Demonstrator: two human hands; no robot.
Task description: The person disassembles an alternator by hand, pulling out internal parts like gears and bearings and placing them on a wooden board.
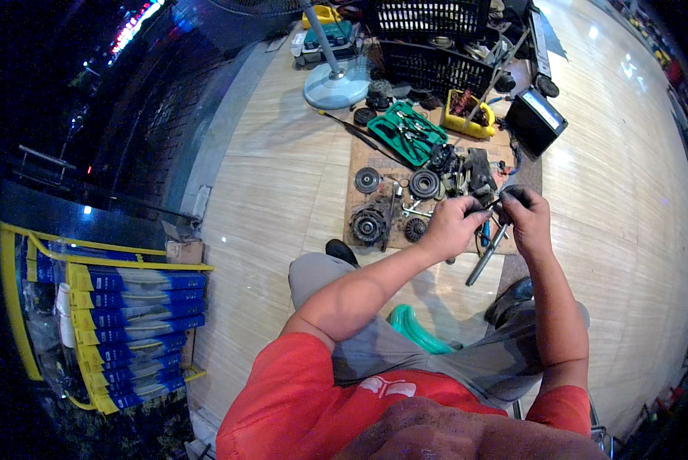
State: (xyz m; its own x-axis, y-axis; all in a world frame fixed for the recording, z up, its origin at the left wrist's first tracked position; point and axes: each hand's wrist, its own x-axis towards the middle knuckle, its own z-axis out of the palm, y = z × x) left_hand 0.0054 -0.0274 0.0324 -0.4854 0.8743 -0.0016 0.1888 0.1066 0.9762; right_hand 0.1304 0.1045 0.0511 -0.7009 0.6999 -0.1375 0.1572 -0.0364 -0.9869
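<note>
the left hand (457, 224) and right hand (528, 218) pinch their fingertips closed around a small dark piece (494, 204) between them, seemingly for fine control; a metal rod (486, 257) slants below the right hand, its hold unclear. beyond, round dark parts (368, 226) lie spaced on cardboard (357, 159), probably for sorting, near an open green tool case (396, 142).

Grey rod-like tool (487, 255), slanted, upper end seemingly hand-held.
</note>
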